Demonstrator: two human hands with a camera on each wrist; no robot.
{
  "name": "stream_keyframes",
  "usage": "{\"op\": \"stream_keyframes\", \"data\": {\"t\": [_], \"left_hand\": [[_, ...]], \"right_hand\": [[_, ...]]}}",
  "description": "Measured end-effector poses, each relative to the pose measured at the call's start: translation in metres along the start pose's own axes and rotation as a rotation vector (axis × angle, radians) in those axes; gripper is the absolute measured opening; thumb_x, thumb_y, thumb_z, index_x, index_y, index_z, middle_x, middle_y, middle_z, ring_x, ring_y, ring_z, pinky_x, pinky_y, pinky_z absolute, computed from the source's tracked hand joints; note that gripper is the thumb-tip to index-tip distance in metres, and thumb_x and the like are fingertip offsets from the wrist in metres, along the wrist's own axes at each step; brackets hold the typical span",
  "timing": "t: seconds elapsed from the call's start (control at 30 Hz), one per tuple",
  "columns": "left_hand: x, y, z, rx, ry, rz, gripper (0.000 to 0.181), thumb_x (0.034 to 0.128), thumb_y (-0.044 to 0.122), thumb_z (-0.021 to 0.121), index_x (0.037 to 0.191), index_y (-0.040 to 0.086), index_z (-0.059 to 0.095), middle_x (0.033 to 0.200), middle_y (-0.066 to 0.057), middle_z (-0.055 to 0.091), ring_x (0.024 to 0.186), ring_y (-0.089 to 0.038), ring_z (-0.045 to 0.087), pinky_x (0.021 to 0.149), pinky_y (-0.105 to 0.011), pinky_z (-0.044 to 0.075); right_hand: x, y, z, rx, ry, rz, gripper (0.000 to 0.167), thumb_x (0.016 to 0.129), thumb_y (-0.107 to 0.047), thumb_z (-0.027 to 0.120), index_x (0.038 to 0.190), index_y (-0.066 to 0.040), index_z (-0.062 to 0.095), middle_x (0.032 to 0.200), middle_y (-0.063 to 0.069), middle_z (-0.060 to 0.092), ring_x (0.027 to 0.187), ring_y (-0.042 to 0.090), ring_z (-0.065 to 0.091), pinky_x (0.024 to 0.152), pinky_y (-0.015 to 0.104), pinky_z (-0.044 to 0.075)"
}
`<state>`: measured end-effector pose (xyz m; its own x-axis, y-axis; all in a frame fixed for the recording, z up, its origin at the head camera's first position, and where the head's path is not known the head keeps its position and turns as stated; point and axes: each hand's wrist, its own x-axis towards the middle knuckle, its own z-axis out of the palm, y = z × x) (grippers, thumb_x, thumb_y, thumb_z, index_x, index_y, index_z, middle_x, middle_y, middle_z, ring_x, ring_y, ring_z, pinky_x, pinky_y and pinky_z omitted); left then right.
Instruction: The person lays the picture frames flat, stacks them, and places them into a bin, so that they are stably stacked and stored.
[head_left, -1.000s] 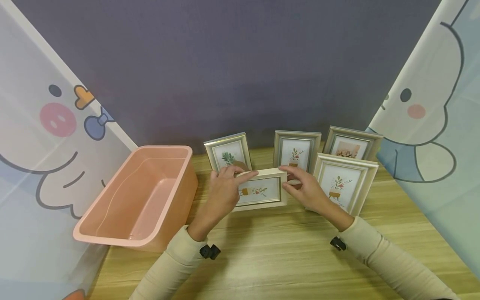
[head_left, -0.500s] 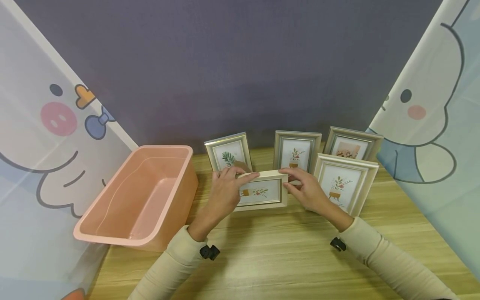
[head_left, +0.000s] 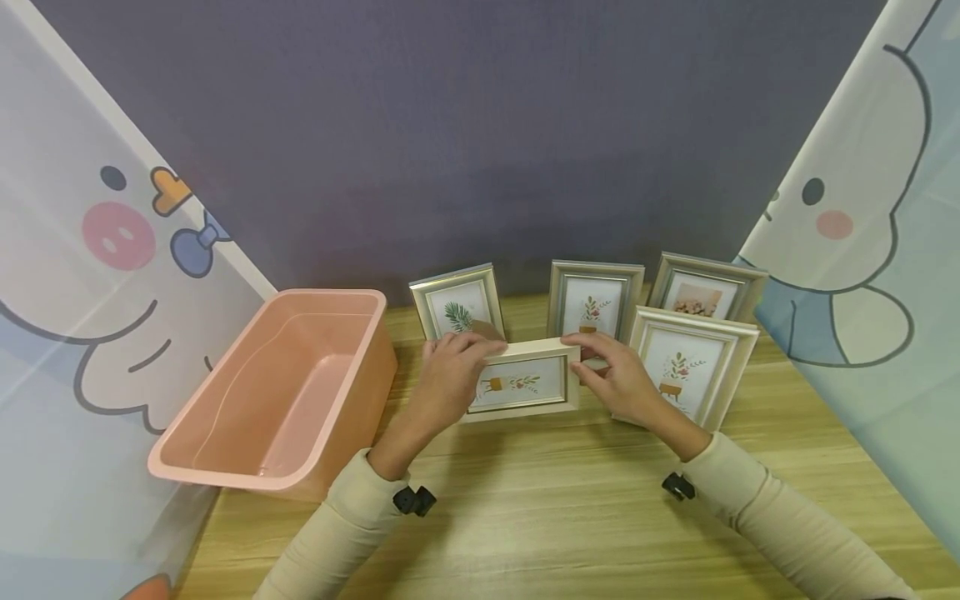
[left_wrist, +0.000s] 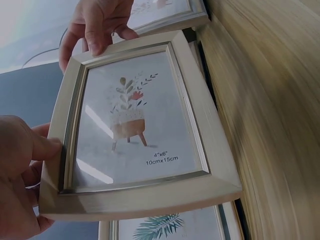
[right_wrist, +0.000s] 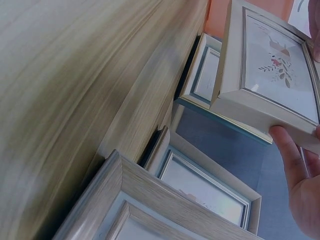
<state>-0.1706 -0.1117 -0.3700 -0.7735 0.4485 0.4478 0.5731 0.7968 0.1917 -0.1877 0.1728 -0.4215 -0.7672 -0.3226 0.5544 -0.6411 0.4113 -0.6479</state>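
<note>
Both hands hold a cream picture frame (head_left: 522,385) sideways above the table, its plant-in-pot print facing up toward the head camera. My left hand (head_left: 442,382) grips its left end; in the left wrist view the thumb of the left hand (left_wrist: 17,170) lies on the front edge and the fingers go behind. At the opposite end, my right hand (head_left: 624,385) pinches the upper right corner with thumb and fingers. In the right wrist view, fingers of the right hand (right_wrist: 300,185) touch the side of the held frame (right_wrist: 272,65).
Behind stand a leaf-print frame (head_left: 453,302), a plant-print frame (head_left: 592,300) and a flower-photo frame (head_left: 697,296). A larger plant-print frame (head_left: 678,367) stands front right. A pink plastic tub (head_left: 360,375) sits at the left on the wood-grain table (head_left: 555,517), before a dark wall.
The held frame has shifted very slightly right. My left index finger has drawn back along its top edge. The standing frames and the tub have not moved.
</note>
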Motion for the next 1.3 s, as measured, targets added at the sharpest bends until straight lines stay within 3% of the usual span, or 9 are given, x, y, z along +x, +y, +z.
{"op": "stream_keyframes", "data": {"t": [0.3, 0.73, 0.93, 1.03, 1.13, 1.3], "left_hand": [[-0.004, -0.009, -0.004, -0.028, 0.08, 0.001, 0.035, 0.0931, 0.006, 0.071, 0.122, 0.026, 0.073, 0.12, 0.0, 0.072, 0.107, -0.026, 0.064, 0.079, -0.041, 0.041], [-0.01, -0.023, -0.008, -0.183, 0.152, 0.056, 0.031, 0.089, -0.001, 0.074, 0.116, 0.013, 0.075, 0.115, -0.008, 0.071, 0.107, -0.03, 0.065, 0.091, -0.05, 0.051], [-0.01, -0.028, -0.008, -0.25, 0.115, 0.033, 0.029, 0.0899, -0.001, 0.073, 0.117, 0.01, 0.074, 0.115, -0.009, 0.071, 0.107, -0.026, 0.064, 0.091, -0.043, 0.054], [-0.009, -0.032, -0.007, -0.335, 0.07, -0.025, 0.032, 0.0928, 0.001, 0.071, 0.124, 0.008, 0.071, 0.119, -0.01, 0.07, 0.104, -0.026, 0.064, 0.088, -0.042, 0.056], [-0.008, -0.037, -0.006, -0.482, 0.032, -0.101, 0.036, 0.0949, 0.004, 0.069, 0.13, 0.005, 0.066, 0.124, -0.013, 0.068, 0.103, -0.027, 0.064, 0.087, -0.043, 0.057], [-0.008, -0.047, -0.003, -0.749, -0.024, -0.166, 0.043, 0.0972, 0.006, 0.067, 0.139, 0.003, 0.057, 0.138, -0.019, 0.06, 0.118, -0.035, 0.06, 0.098, -0.048, 0.052]], "right_hand": [[-0.002, -0.002, -0.006, 0.011, 0.025, 0.031, 0.038, 0.09, 0.005, 0.071, 0.127, -0.005, 0.066, 0.114, 0.015, 0.069, 0.093, 0.0, 0.059, 0.069, 0.019, 0.06], [-0.007, 0.001, -0.017, -0.011, 0.047, -0.017, 0.04, 0.086, 0.01, 0.071, 0.125, 0.0, 0.065, 0.111, 0.018, 0.07, 0.09, 0.005, 0.063, 0.066, 0.017, 0.059], [-0.01, 0.003, -0.019, 0.019, 0.024, -0.011, 0.041, 0.087, 0.01, 0.07, 0.127, -0.001, 0.065, 0.116, 0.018, 0.068, 0.09, 0.004, 0.064, 0.066, 0.018, 0.059], [-0.01, 0.004, -0.02, 0.033, 0.027, -0.015, 0.042, 0.087, 0.012, 0.069, 0.127, 0.0, 0.064, 0.117, 0.019, 0.068, 0.089, -0.001, 0.063, 0.064, 0.018, 0.059], [-0.011, 0.004, -0.021, 0.059, 0.03, -0.022, 0.043, 0.086, 0.014, 0.069, 0.127, 0.001, 0.064, 0.117, 0.021, 0.067, 0.086, -0.004, 0.063, 0.062, 0.02, 0.059], [-0.011, 0.003, -0.023, 0.074, 0.022, -0.029, 0.044, 0.086, 0.015, 0.068, 0.127, 0.002, 0.063, 0.108, 0.019, 0.067, 0.073, 0.009, 0.07, 0.059, 0.022, 0.059]]}}
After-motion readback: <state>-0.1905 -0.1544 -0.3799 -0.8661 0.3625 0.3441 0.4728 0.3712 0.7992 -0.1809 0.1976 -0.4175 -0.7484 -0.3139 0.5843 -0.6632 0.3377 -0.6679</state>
